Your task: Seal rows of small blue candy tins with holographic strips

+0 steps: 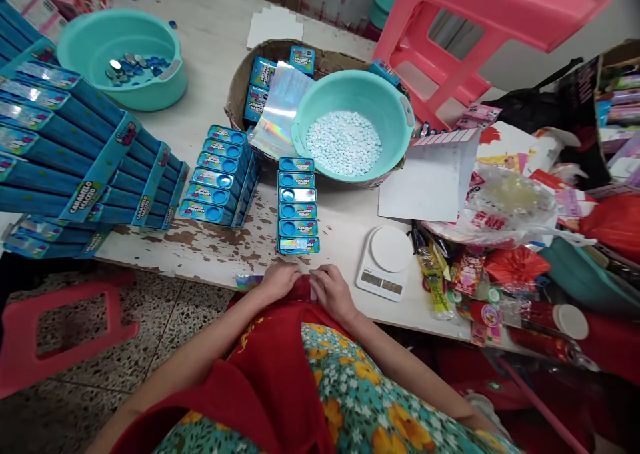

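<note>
Pinched near the table edge, a shiny strip (247, 281) runs between two hands, close to the person's tummy. The left hand (281, 282) lies over it with its fingers curled down, and one bright end pokes out past them. The right hand (334, 293) nips the other end with thumb and fingers bunched, though the very tips are too small to see well. A strip looks thin and floppy, so I think it needs a hand on each end to lie straight. Just past the fingers, six blue packs (299, 204) stand in a row on the table (210, 61), tops up, so each top is easy to see and reach. Left of them, more packs stand in a block (215, 174), maybe pushed aside to give the arms room. Behind, a green bowl (350, 93) of pale sweets (344, 143) sits up on a cardboard box (237, 94), tipped a bit toward the person, which likely makes it easy to dip into. It also rests on a shiny sheet (284, 101), perhaps pinning it down. Near the right hand, a white scale (381, 264) lies with its screen facing the person, I guess for easy reading.
</note>
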`<state>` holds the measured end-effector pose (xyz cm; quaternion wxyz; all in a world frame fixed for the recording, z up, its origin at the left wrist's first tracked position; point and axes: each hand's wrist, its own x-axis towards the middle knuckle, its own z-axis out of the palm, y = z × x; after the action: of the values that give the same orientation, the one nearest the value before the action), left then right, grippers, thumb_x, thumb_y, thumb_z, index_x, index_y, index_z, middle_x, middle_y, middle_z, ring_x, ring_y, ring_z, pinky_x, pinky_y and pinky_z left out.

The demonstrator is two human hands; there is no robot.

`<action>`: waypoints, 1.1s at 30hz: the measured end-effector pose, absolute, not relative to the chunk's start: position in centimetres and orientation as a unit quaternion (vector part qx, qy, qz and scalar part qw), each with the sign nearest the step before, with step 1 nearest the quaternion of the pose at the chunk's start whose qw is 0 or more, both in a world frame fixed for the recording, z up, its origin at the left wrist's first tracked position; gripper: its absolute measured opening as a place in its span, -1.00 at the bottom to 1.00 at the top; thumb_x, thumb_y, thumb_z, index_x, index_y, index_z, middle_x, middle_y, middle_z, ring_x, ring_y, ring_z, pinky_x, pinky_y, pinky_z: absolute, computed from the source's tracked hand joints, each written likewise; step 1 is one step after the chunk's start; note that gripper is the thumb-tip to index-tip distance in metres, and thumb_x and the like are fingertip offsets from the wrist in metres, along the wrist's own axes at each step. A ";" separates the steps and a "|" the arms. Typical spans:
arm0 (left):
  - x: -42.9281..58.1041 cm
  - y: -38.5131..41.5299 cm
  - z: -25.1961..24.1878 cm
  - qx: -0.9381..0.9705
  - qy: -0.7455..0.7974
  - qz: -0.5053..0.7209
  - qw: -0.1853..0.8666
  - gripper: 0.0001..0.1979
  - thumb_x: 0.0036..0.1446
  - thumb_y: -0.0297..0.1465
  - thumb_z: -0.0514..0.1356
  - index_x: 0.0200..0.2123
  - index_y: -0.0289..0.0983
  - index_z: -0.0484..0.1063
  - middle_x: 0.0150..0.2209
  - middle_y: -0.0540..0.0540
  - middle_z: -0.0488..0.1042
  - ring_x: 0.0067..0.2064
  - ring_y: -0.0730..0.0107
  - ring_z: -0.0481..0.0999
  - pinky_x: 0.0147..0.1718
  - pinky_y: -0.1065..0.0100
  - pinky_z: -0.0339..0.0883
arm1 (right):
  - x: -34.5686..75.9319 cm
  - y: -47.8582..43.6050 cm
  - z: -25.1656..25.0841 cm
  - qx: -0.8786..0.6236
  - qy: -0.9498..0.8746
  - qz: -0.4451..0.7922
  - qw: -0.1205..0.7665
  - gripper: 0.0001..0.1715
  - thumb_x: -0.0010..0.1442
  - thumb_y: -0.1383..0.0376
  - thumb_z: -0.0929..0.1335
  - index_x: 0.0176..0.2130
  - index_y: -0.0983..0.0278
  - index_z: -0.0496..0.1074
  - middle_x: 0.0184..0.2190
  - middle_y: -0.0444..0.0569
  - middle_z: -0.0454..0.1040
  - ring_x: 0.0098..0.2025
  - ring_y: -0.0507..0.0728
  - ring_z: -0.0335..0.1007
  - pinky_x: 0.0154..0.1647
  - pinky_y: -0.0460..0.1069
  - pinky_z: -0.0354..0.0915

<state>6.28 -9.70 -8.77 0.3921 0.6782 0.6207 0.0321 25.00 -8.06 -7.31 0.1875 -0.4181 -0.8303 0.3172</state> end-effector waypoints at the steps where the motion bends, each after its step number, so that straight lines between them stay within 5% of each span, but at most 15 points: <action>1: 6.4 -9.5 -9.2 0.670 0.624 0.031 0.401 -0.68 0.24 -0.31 -0.07 -0.33 -0.24 0.45 -0.30 -0.12 0.53 -0.22 0.27 0.47 -0.23 0.35 0.23 | 25.0 -8.2 -8.0 -0.407 -0.850 0.289 0.170 -0.71 0.24 0.34 0.23 -0.04 0.24 0.37 -0.19 0.07 0.34 -0.15 0.15 0.26 -0.15 0.05 0.31; 10: 6.1 -9.4 -10.5 0.635 0.633 0.041 0.441 -0.70 0.21 -0.31 -0.06 -0.33 -0.24 0.45 -0.29 -0.09 0.53 -0.20 0.29 0.46 -0.23 0.37 0.24 | 25.5 -8.4 -10.2 -0.332 -0.933 0.139 0.029 -0.50 0.24 0.38 0.22 0.17 0.25 0.21 0.09 0.13 0.30 0.03 0.26 0.17 -0.08 0.14 0.20; 27: 6.2 -8.9 -10.7 0.647 0.628 0.026 0.431 -0.70 0.20 -0.38 -0.05 -0.30 -0.28 0.48 -0.23 -0.11 0.54 -0.17 0.30 0.46 -0.19 0.38 0.26 | 25.4 -8.8 -10.6 -0.286 -0.945 0.153 0.040 -0.63 0.24 0.33 0.26 0.05 0.28 0.32 0.08 0.11 0.33 0.10 0.23 0.14 -0.03 0.11 0.17; 33: 6.7 -8.6 -11.1 0.648 0.650 0.017 0.396 -0.67 0.23 -0.36 -0.09 -0.27 -0.30 0.45 -0.26 -0.17 0.53 -0.19 0.25 0.48 -0.17 0.31 0.26 | 25.3 -8.2 -7.9 -0.302 -0.934 0.188 0.019 -0.84 0.22 0.31 0.28 -0.35 0.29 0.43 -0.39 0.02 0.46 -0.30 0.15 0.31 -0.28 0.02 0.19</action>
<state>6.71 -8.62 -11.12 0.3956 0.6483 0.6503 0.0165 25.31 -8.24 -7.90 0.0188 -0.3022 -0.9344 0.1879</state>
